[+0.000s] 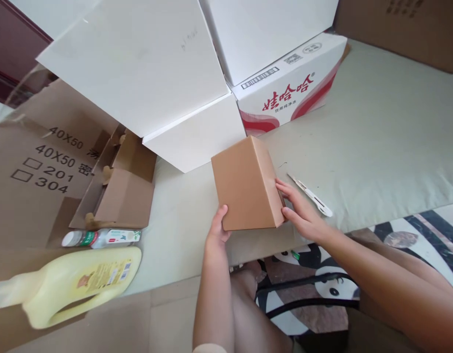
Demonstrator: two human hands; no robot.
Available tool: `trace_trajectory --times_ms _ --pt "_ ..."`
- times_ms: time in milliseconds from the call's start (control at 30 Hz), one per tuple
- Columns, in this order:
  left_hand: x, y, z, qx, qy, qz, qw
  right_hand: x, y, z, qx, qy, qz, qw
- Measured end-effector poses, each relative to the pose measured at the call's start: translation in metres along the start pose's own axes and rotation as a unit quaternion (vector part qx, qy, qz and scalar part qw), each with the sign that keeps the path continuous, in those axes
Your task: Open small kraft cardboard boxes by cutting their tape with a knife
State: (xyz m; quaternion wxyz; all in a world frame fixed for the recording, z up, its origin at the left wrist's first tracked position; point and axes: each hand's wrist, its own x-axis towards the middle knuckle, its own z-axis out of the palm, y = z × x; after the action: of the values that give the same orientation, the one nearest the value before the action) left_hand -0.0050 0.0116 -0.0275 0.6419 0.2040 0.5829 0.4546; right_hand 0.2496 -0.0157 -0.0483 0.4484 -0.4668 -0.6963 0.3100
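A plain brown cardboard box is held between my two hands near the front edge of the pale green covered surface. My left hand grips its lower left corner, thumb along the side and the other fingers hidden behind the box. On the right side, my right hand presses its fingers and thumb against the box's narrow face and lower corner. Just beyond my right hand lies a white utility knife, its tip pointing away to the upper left.
White boxes stand behind, beside a white and red printed carton. At left are a large printed cardboard carton, a small bottle and a yellow jug. Another brown carton sits at the upper right.
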Motion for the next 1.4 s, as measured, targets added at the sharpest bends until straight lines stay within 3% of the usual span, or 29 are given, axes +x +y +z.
trace_trajectory --times_ms 67,167,233,300,400,467,567,667,833,967,1200,1400 --pt "0.001 0.004 0.005 -0.018 -0.004 0.008 1.000 0.003 -0.002 -0.012 -0.127 0.026 0.038 0.991" --pt "0.002 0.008 0.012 -0.053 -0.007 0.017 0.998 0.008 0.000 -0.033 -0.330 0.067 0.171 0.926" --pt "0.001 0.008 0.014 -0.058 -0.004 0.021 0.998 0.011 0.003 -0.042 -0.387 0.020 0.231 0.892" --pt "0.001 0.008 0.014 -0.046 -0.001 0.024 0.999 0.013 0.006 -0.047 -0.384 -0.053 0.263 0.883" --pt "0.001 0.007 0.012 -0.027 0.002 0.030 0.999 0.016 0.006 -0.047 -0.346 -0.083 0.299 0.885" --pt "0.001 0.006 0.012 -0.019 0.006 0.032 0.999 0.019 0.002 -0.047 -0.273 -0.065 0.304 0.910" --pt "0.001 0.006 0.011 -0.012 0.011 0.025 1.000 0.022 -0.004 -0.046 -0.031 -0.036 0.301 0.952" --pt "0.001 0.004 0.010 -0.013 0.012 0.026 0.999 0.020 -0.006 -0.041 0.163 -0.017 0.288 0.943" --pt "0.002 0.001 0.010 -0.017 -0.012 0.037 0.999 0.015 -0.002 -0.034 0.194 -0.049 0.256 0.946" --pt "0.004 0.000 0.007 -0.017 -0.019 0.051 0.998 0.015 -0.002 -0.036 0.253 -0.072 0.285 0.922" --pt "0.010 0.004 -0.005 -0.041 0.000 0.084 0.996 0.012 -0.002 -0.034 0.290 -0.183 0.326 0.881" --pt "0.008 0.005 -0.009 -0.033 -0.007 0.085 0.996 0.013 -0.001 -0.032 0.302 -0.155 0.332 0.880"
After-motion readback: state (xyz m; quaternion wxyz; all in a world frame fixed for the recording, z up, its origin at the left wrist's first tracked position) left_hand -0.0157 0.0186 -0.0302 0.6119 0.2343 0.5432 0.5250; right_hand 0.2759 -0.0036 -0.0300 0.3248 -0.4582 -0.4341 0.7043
